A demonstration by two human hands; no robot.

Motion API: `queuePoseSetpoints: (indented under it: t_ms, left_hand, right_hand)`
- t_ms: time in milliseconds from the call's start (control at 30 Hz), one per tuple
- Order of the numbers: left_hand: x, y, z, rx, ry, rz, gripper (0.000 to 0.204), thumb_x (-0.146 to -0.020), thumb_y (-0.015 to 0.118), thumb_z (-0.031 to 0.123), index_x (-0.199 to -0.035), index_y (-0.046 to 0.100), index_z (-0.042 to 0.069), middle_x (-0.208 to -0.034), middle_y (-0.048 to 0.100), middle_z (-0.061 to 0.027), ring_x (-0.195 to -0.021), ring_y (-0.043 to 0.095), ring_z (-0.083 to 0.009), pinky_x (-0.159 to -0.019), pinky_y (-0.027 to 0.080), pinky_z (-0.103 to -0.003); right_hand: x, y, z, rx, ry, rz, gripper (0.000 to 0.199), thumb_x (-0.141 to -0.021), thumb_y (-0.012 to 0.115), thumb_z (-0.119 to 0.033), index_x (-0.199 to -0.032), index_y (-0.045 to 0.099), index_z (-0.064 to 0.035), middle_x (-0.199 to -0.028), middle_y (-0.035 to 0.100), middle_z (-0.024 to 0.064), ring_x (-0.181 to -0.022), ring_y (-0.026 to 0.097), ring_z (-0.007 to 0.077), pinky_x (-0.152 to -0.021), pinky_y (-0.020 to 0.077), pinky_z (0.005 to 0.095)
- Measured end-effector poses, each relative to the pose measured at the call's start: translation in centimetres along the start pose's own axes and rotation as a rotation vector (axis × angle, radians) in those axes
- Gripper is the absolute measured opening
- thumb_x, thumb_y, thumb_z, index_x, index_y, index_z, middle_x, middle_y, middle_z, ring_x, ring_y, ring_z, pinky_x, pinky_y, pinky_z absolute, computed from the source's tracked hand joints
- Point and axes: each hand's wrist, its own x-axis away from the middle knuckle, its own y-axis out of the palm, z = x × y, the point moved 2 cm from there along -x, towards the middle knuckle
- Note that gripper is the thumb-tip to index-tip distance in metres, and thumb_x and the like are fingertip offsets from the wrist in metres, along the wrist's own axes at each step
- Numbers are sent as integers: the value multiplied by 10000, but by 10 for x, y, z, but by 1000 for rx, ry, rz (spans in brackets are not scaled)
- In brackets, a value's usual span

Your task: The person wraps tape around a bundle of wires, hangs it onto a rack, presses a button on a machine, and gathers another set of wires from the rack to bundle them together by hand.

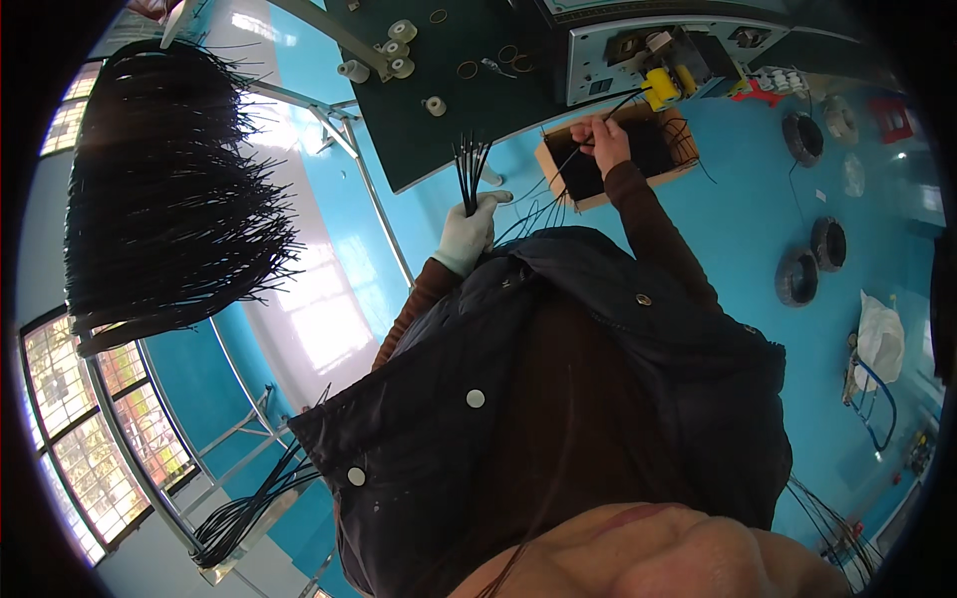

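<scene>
My left hand (467,234), in a white glove, is closed around a small bunch of black wires (469,164) that stick up from the fist. My right hand (601,140), bare, pinches a single black wire (558,174) over an open cardboard box (551,169) with dark contents. That wire runs from a grey machine with a yellow part (658,88) down toward my body. My dark vest fills the middle of the view.
A dark green workbench (454,110) carries white spools (399,50) and small rings. A large hanging bundle of black wires (169,189) is at the left. Black coils (802,135) and a white bag (880,339) lie on the blue floor at the right.
</scene>
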Motion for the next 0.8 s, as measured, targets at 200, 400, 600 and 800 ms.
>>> queuePoseSetpoints:
  t_ms: [200,400,600,800]
  left_hand:
    - [-5,-2,1,27,50,40,357,-941,369,245,-1162,516,7,-656,488,-23,-441,381,-68,-414,338,-216]
    - [-4,-4,12,50,32,73,376,-925,423,288,-1201,497,42,-974,532,-60,-528,427,-59,-439,378,-208]
    - [-9,-7,8,34,52,47,377,-918,422,287,-1151,535,12,-962,560,-70,-553,424,-55,-458,384,-207]
    - [-4,-9,14,68,71,45,337,-911,422,254,-968,608,-22,-736,574,-34,-492,387,-52,-465,378,-201]
  right_hand:
    - [52,36,38,293,-105,-221,309,-927,415,-305,-975,534,-24,-809,641,91,-728,613,166,-643,477,285]
    - [97,85,24,639,-283,-740,265,-916,400,-298,-910,514,-59,-795,633,122,-740,612,318,-665,471,413]
    - [105,104,9,811,-409,-798,200,-866,438,-246,-889,498,-57,-782,629,138,-732,593,367,-653,451,465]
    - [110,111,-4,696,-397,-818,183,-870,464,-169,-968,510,-21,-814,617,190,-781,597,378,-679,458,424]
